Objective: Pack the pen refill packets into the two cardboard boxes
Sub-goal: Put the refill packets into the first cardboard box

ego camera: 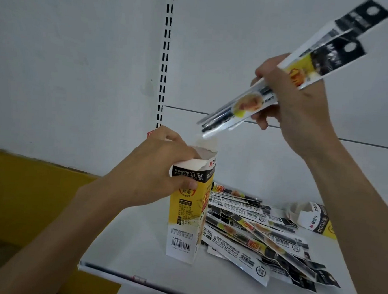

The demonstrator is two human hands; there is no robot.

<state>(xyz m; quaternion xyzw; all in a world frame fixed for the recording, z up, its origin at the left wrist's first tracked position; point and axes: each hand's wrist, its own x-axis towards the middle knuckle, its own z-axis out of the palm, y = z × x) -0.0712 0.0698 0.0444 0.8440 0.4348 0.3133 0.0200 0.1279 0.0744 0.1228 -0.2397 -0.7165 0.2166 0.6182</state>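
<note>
Two packets [255, 103] pinched in our right hand [301, 108] wanted lining up (tips first) with the box [190, 215] our left hand [154, 174] gripped.

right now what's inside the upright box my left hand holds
The upright box shows only bare inner wall at its mouth; its sides and the left hand hide the rest. The right hand holds packets above it.

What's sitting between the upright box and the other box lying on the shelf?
In the head view, the pile of refill packets lies between the upright box and the other box, spread across the shelf.
</note>
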